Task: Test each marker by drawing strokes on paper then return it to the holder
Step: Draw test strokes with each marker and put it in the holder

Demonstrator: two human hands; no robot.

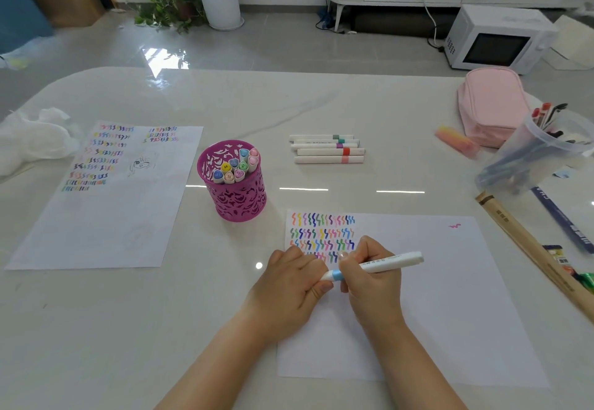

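Note:
A white marker with a light blue band lies across both my hands above the near sheet of paper. My right hand grips its barrel, and my left hand holds its capped left end. Rows of coloured squiggles fill the sheet's top left corner. The magenta cut-out holder stands to the upper left of the sheet with several markers upright in it. Several more white markers lie side by side on the table behind the sheet.
A second sheet covered in strokes lies at the left, with white tissue beyond it. At the right are a pink pouch, a clear tub of pens, a pink-yellow eraser and a long wooden ruler.

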